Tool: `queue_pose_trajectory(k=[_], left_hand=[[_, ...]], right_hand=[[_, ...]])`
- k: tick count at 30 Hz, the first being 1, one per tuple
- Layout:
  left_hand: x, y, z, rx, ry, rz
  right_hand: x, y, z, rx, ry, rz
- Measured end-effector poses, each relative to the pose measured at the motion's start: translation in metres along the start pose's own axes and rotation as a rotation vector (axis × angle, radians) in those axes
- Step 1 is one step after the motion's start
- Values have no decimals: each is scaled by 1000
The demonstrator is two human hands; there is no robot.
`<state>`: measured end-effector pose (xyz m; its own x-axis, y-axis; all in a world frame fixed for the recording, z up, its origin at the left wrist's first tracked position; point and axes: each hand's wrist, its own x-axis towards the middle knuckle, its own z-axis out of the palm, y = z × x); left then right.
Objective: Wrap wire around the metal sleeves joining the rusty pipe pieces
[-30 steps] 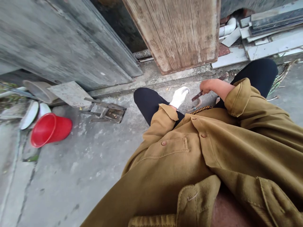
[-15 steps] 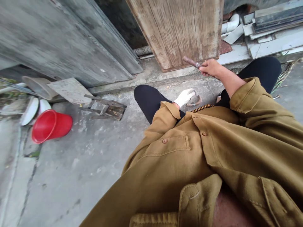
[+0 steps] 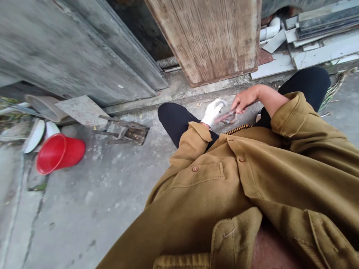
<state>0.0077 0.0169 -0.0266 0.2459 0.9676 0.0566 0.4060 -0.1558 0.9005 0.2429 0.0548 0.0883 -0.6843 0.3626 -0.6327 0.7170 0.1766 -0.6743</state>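
My left hand [image 3: 212, 112], in a white glove, is closed on a curved, hook-like metal piece [image 3: 233, 119] low between my knees. Bare and closed, my right hand [image 3: 243, 100] grips a reddish-brown rod [image 3: 223, 117] with a shiny band near my fingers. The rod slants down to the left, its far end close to the glove and over the curved piece. Whether the two touch is unclear because of blur. A black-and-yellow braided cord [image 3: 238, 129] lies just in front of my shirt.
A weathered wooden board [image 3: 213, 41] leans ahead of me, with a grey panel [image 3: 70, 48] to its left. A small wooden stool [image 3: 129, 130] lies on the concrete beside a red bucket [image 3: 60, 153]. White planks [image 3: 322, 58] are piled at the right.
My right hand has swung the rod down and left, from pointing at the wooden board to the curved piece. My gloved left hand has shifted slightly left and up.
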Motion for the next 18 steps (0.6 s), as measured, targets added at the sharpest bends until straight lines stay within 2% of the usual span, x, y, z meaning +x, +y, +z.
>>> queue_pose_trajectory(k=[2,4,6,8,10,12,15,18], left_hand=[[0,2,3,-55,-39,-46],[-3,7,6,-80,-120,-79],[-7,16,7,-53,-207,-79],[-11,26,6,34,-264,-23],[-12,36,2,165,-302,74],[-8,43,-6,298,-308,139],[7,45,-22,363,-217,152],[19,40,-33,252,-94,126]], right_hand=[[-9,0,-10,115,284,-173],[-12,4,-18,199,579,-238],[-10,8,-22,187,763,-181],[-4,10,-20,72,838,-64],[3,10,-15,-111,847,62],[9,8,-10,-303,788,181],[10,5,-5,-381,536,249],[-3,2,-8,-230,245,152]])
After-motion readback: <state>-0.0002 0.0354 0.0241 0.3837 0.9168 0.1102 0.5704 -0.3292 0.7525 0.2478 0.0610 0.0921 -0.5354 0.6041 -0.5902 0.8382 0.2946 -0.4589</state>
